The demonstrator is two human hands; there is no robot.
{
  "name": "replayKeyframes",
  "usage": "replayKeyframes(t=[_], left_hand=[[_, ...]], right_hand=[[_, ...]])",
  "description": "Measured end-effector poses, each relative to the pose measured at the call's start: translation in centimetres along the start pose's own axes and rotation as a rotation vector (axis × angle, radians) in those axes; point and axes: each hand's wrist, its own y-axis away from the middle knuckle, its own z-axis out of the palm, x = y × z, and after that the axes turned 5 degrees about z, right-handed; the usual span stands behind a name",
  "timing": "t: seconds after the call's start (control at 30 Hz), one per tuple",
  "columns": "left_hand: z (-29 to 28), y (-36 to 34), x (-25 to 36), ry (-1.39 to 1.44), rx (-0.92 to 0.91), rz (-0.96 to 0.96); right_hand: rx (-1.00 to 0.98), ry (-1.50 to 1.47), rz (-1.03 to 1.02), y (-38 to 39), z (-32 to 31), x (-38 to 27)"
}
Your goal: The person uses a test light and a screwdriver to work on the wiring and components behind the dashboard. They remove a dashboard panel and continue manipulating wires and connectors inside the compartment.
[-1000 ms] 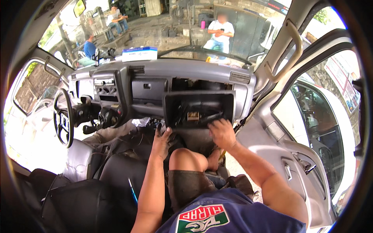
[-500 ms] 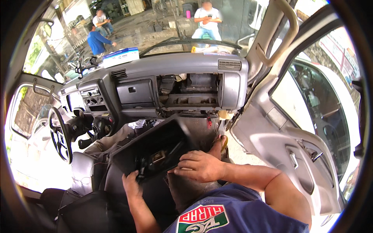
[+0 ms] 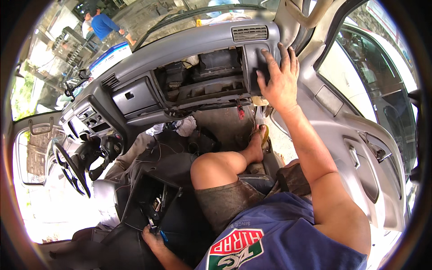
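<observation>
A black glove box bin (image 3: 135, 198) rests tilted on the dark seat to my left. Loose small items (image 3: 157, 204), some metallic, lie inside it. My left hand (image 3: 154, 238) grips the bin's near edge, its fingers partly hidden. Beside that hand a small blue object (image 3: 164, 236) shows, too little of it to name. My right hand (image 3: 281, 83) is open, fingers spread, against the right end of the grey dashboard (image 3: 189, 42), just below the air vent (image 3: 250, 33). To its left gapes the bare glove box opening (image 3: 202, 81), with dark ducting and brackets visible inside.
A closed compartment (image 3: 133, 96) and the steering wheel (image 3: 69, 168) are to the left. A blue and white box (image 3: 109, 58) sits on the dashboard. The door (image 3: 344, 139) stands open at right. White cloth (image 3: 185, 126) and wires lie in the footwell. People are outside beyond the windshield.
The bin has gone from in front of my lap down to the seat at left, with my left hand on it. My right hand has left it and reached up to the dashboard's right end.
</observation>
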Motion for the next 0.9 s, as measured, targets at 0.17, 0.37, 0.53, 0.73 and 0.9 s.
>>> replayKeyframes(t=[0.17, 0.37, 0.53, 0.73, 0.9], left_hand=[[-2.9, -2.2, -3.2, -0.028, -0.095, 0.004], [-4.4, -2.6, -2.4, -0.103, -0.139, -0.011], [-4.1, -2.0, -1.3, -0.152, -0.141, -0.054], [-4.3, -2.1, -1.7, -0.131, -0.141, -0.041], [-4.3, -2.2, -2.2, -0.137, -0.065, -0.049]], right_hand=[[-0.074, -0.278, 0.141, 2.6, 3.9, 3.4], [0.065, -0.372, 0.104, 4.1, 7.3, 5.8], [0.109, -0.407, 0.032, 4.0, 7.7, 6.5], [0.066, -0.357, 0.028, 4.1, 7.3, 6.2], [0.111, -0.368, 0.07, 4.6, 7.6, 6.3]])
